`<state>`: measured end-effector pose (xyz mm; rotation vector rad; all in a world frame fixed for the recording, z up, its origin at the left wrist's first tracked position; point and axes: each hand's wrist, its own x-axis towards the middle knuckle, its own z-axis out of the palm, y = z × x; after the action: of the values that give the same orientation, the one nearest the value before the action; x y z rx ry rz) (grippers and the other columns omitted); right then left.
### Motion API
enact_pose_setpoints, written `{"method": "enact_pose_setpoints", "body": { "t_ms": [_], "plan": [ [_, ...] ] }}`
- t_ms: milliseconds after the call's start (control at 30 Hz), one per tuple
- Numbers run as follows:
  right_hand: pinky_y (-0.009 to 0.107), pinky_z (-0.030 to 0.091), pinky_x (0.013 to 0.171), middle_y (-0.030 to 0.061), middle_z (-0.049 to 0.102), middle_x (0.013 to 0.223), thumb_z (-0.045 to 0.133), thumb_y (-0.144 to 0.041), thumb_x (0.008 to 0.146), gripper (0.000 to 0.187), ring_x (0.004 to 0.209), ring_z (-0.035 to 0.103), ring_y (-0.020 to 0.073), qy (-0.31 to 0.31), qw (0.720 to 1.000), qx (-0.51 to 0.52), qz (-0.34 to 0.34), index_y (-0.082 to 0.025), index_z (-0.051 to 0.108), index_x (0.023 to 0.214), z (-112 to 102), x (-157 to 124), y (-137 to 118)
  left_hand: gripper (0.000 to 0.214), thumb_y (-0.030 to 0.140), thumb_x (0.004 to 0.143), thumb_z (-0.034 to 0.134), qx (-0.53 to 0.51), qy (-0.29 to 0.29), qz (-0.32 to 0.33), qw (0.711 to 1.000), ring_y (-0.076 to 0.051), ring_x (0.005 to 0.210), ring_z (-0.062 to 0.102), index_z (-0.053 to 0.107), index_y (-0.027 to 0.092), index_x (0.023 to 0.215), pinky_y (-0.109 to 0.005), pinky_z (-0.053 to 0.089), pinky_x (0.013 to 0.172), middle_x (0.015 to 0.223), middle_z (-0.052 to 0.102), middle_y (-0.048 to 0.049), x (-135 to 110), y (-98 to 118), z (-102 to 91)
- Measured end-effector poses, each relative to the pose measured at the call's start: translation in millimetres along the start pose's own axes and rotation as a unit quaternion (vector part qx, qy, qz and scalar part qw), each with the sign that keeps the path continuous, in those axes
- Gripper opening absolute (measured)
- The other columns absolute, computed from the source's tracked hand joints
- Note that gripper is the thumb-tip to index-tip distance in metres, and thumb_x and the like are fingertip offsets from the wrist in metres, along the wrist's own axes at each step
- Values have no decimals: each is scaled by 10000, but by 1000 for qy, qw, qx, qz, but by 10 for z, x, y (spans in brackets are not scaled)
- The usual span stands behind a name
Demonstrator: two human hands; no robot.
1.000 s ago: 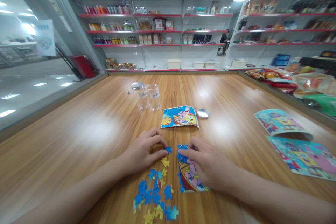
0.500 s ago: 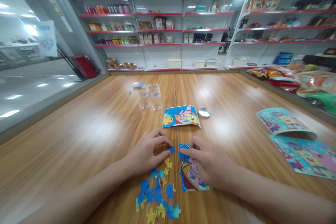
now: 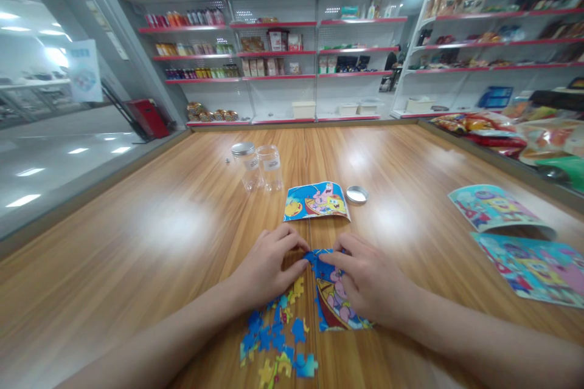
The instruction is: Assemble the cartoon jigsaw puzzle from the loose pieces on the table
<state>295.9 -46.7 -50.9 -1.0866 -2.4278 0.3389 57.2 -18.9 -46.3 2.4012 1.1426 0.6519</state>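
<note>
My left hand [image 3: 280,261] pinches a blue puzzle piece [image 3: 311,256] between thumb and fingertips, at the upper left corner of a partly joined jigsaw puzzle [image 3: 329,298]. The piece touches the puzzle's edge there; whether it is locked in, I cannot tell. My right hand [image 3: 365,276] lies over the puzzle's right side with its index finger stretched out on the top part, hiding some of the picture. Loose puzzle pieces [image 3: 276,337], blue and yellow, lie in a pile below my left hand. Beyond both hands is a curved picture card [image 3: 317,200] with a cartoon boat scene.
Two clear jars stand farther back: a lidded jar [image 3: 249,167] and an open jar [image 3: 271,168]. A silver lid [image 3: 357,194] lies right of the card. Two more cartoon sheets [image 3: 533,267] are at the right. Stocked shelves [image 3: 274,51] rise behind the wooden table [image 3: 182,194].
My left hand has moved right, bringing the blue piece from beside the puzzle up against its upper left edge. The right hand stays on the puzzle.
</note>
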Motion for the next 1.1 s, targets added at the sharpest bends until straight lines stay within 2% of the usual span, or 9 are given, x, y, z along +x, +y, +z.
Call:
{"method": "enact_pose_setpoints", "body": {
  "t_ms": [333, 467, 567, 700, 867, 1100],
  "plan": [
    [365, 489, 732, 90, 535, 955, 517, -67, 831, 387, 865, 522, 226, 1, 1000, -1, 2, -173, 677, 1166, -6, -2, 3, 135, 271, 921, 617, 10, 9, -3, 1000, -208, 970, 566, 640, 234, 1049, -371, 452, 866, 1050, 573, -39, 3, 2, 11],
    [373, 497, 755, 87, 536, 957, 501, -33, 808, 419, 876, 518, 228, -1, 1000, -1, 4, -174, 661, 1168, -17, 7, -14, 247, 249, 926, 589, -5, 14, 12, 1000, -212, 974, 563, 617, 239, 1171, -373, 475, 859, 1096, 560, -60, -17, 2, -4],
    [398, 496, 806, 90, 542, 968, 487, 14, 763, 470, 922, 510, 242, 16, 1000, -4, 3, -171, 638, 1168, -49, 15, -38, 286, 165, 929, 522, -14, 20, 36, 999, -202, 974, 566, 636, 248, 1178, -373, 481, 879, 1121, 535, -68, -39, -15, 2],
    [440, 483, 872, 110, 552, 1040, 503, -10, 791, 382, 983, 502, 262, 51, 999, -13, 11, -160, 631, 1118, -82, 25, -54, 291, 128, 934, 487, 15, 10, 60, 998, -196, 962, 563, 673, 242, 1127, -389, 471, 891, 1126, 514, -75, -52, -29, 14],
    [439, 482, 862, 105, 538, 1022, 521, -33, 811, 364, 971, 506, 258, 46, 998, -27, 33, -164, 644, 1128, -64, 26, -38, 395, 187, 960, 494, 71, -10, 79, 994, -186, 897, 547, 589, 307, 1323, -417, 468, 868, 1209, 467, -89, -52, -6, -3],
    [411, 479, 815, 92, 529, 967, 538, -61, 833, 322, 921, 504, 241, 41, 998, -42, 36, -180, 677, 1099, -38, 20, -36, 372, 269, 998, 475, 107, -23, 85, 990, -224, 978, 535, 583, 323, 1349, -427, 468, 850, 1269, 443, -114, -58, 19, -25]
  ]
}}
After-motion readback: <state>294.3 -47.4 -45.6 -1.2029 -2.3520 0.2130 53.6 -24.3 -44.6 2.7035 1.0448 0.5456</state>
